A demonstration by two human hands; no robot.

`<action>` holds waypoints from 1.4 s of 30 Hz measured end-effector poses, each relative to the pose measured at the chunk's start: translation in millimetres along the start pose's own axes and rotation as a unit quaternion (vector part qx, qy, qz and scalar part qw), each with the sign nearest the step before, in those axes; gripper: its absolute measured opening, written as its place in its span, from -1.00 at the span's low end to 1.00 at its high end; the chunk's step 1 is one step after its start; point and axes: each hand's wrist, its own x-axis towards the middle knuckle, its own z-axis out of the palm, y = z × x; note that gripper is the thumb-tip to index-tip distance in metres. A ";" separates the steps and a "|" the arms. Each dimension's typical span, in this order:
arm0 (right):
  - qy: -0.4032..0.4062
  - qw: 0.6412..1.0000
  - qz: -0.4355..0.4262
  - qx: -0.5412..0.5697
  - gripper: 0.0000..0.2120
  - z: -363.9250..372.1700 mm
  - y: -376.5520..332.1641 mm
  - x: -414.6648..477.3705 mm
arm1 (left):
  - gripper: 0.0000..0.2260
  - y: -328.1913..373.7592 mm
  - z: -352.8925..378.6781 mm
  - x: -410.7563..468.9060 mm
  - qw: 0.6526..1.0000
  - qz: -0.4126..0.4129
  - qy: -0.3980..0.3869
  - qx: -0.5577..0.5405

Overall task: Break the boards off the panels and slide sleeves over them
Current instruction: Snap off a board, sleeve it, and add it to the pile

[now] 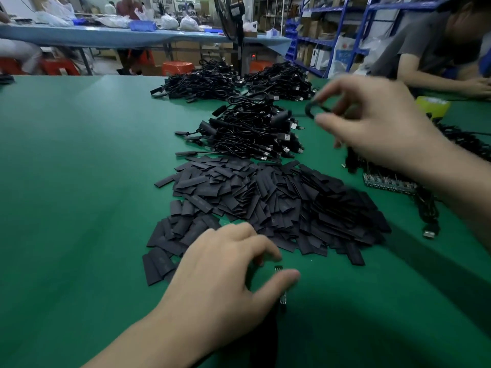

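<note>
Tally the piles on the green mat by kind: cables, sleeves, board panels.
Cable heaps: 3, plus loose cables at the right, partly hidden, uncounted
Sleeve heaps: 1
Board panels: 1
Total: 5

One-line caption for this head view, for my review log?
Right hand pinches a black sleeve; left hand covers a small board by the sleeve pile.

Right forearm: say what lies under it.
A green panel of boards and black cables show under the right forearm; it covers the panel's right end. The right hand pinches a black loop.
</note>
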 end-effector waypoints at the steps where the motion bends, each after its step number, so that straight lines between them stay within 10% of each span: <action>1: 0.012 0.999 -0.024 -0.023 -0.81 1.7 -1.4 24.4 | -0.52 1.2 -0.5 -0.5 1.000 0.004 -0.009 0.007; 7: 0.000 0.985 -0.073 -0.159 -0.54 36.0 -25.9 146.1 | -0.68 0.4 -4.9 -0.2 0.997 0.010 -0.059 -0.058; 14: -0.070 0.976 -0.121 -0.164 -0.53 72.2 -18.5 93.4 | -0.87 -5.1 -8.4 3.6 0.945 -0.048 -0.073 -0.315; 32: -0.235 0.927 -0.157 -0.246 -0.65 154.4 -20.4 113.1 | -0.87 -2.9 -7.6 4.4 0.940 -0.043 -0.096 -0.325; 42: -0.188 0.946 -0.154 -0.215 -0.85 149.7 -11.4 119.4 | -0.87 -6.6 -8.4 5.4 0.940 -0.035 -0.104 -0.323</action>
